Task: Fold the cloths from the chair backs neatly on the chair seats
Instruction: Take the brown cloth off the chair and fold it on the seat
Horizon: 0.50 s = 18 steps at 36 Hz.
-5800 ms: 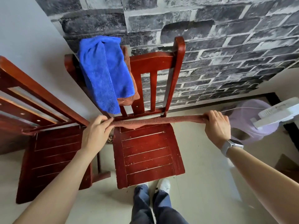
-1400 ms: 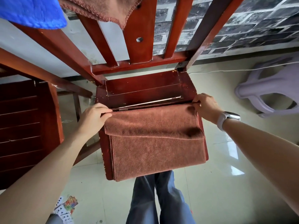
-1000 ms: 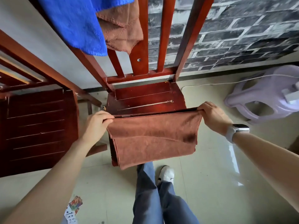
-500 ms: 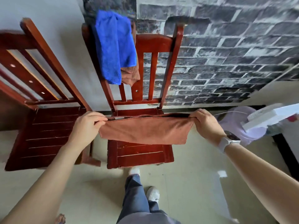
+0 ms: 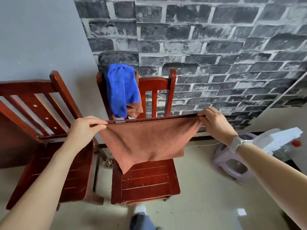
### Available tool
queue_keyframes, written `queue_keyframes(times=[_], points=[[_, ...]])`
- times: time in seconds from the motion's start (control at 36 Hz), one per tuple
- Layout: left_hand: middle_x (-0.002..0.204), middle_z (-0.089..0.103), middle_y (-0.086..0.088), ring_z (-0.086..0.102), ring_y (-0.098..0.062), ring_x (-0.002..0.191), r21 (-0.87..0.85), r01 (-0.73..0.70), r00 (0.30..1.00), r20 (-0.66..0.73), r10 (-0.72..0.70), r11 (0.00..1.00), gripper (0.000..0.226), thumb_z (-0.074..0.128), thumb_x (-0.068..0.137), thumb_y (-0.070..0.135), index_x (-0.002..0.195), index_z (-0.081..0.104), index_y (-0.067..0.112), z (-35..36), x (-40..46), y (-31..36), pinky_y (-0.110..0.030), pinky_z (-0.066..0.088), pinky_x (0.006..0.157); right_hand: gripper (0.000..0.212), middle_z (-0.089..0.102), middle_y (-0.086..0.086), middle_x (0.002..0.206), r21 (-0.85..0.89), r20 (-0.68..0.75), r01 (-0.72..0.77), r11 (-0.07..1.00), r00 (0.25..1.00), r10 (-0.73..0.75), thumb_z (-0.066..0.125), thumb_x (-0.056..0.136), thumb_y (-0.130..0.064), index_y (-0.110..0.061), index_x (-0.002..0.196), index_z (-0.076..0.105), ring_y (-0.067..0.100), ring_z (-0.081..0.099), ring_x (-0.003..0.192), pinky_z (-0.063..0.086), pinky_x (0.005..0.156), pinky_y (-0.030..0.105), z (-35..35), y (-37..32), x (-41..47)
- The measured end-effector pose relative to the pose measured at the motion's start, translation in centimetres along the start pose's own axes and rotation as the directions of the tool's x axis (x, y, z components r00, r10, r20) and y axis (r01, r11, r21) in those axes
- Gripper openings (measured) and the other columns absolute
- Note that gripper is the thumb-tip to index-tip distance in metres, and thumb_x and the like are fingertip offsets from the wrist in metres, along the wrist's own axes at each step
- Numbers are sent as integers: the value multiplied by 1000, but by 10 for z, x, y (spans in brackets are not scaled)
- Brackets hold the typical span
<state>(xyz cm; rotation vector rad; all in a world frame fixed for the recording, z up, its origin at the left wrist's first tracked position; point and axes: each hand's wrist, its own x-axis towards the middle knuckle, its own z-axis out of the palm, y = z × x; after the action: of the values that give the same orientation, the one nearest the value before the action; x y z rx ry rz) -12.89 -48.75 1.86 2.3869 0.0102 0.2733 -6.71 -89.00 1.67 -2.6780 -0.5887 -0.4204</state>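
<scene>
Head view. The left hand (image 5: pixel 86 128) and right hand (image 5: pixel 216 124) each pinch an upper corner of a brown microfibre cloth (image 5: pixel 147 140), holding its top edge taut in the air above the seat of the middle wooden chair (image 5: pixel 146 181). The cloth hangs doubled, its lower edge uneven and just above the seat. A blue cloth (image 5: pixel 120 88) and another brown cloth (image 5: pixel 135 108) hang on the chair back; a second chair (image 5: pixel 49 123) stands at left. Step in hand: folding the first cloth. The next move likely calls for lowering it flat onto the seat with edges aligned.
</scene>
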Motion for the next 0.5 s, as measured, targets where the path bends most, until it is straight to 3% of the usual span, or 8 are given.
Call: queue_keyframes(times=[0.06, 0.11, 0.17, 0.22, 0.31, 0.42, 0.5], points=[[73, 63, 32, 55, 18, 75, -33, -12, 1000, 6, 12, 999, 43, 73, 74, 5, 67, 67, 47, -6, 5, 3, -1, 37, 76, 12, 63, 18, 89, 7, -8, 10, 1000, 1000, -10, 55, 86, 2, 4, 93, 64, 35, 59, 87, 46, 82, 40, -6, 0, 4], [79, 65, 31, 57, 14, 74, -63, -15, 1000, 10, 15, 998, 51, 73, 73, 7, 60, 64, 56, -10, 10, 5, -4, 39, 75, 12, 63, 17, 90, 18, -6, 12, 1000, 1000, -12, 56, 86, 2, 4, 94, 64, 33, 58, 87, 46, 82, 38, -10, 0, 7], [80, 69, 16, 58, 10, 73, -91, -8, 1000, -10, 7, 996, 54, 74, 72, 8, 61, 63, 59, -14, 12, 8, -7, 40, 74, 12, 62, 15, 91, 33, -12, 11, 999, 1000, -11, 55, 87, 0, 2, 95, 64, 32, 58, 88, 48, 82, 40, -15, 0, 8], [77, 69, 8, 58, 7, 71, -124, -21, 999, -26, 18, 992, 53, 75, 71, 6, 61, 64, 58, -17, 16, 10, -7, 40, 73, 10, 63, 14, 95, 53, -35, 4, 999, 999, -2, 56, 87, -1, 1, 96, 61, 30, 58, 90, 47, 82, 38, -20, -2, 9], [73, 68, 19, 60, 5, 68, -169, -16, 999, -39, 9, 986, 50, 75, 69, 3, 62, 67, 51, -20, 19, 12, -2, 42, 70, 15, 64, 15, 102, 79, -49, -22, 997, 998, 26, 56, 88, -2, 1, 102, 57, 30, 58, 95, 43, 83, 34, -25, -3, 12], [68, 67, 5, 60, -9, 70, -170, 59, 997, -29, -65, 984, 30, 77, 68, 4, 69, 62, 29, -18, 22, 11, -10, 45, 70, 20, 63, 17, 97, 38, -25, 7, 999, 1000, -6, 55, 88, -1, 1, 105, 64, 34, 59, 93, 47, 84, 39, -26, 2, 13], [74, 66, 4, 59, 2, 68, -113, 33, 999, -3, -34, 993, 28, 75, 71, 4, 79, 68, 29, -16, 23, 11, -2, 41, 70, 15, 62, 16, 90, 45, -20, 6, 999, 1000, -5, 57, 86, 1, 1, 97, 67, 35, 60, 85, 51, 80, 43, -24, 4, 14]])
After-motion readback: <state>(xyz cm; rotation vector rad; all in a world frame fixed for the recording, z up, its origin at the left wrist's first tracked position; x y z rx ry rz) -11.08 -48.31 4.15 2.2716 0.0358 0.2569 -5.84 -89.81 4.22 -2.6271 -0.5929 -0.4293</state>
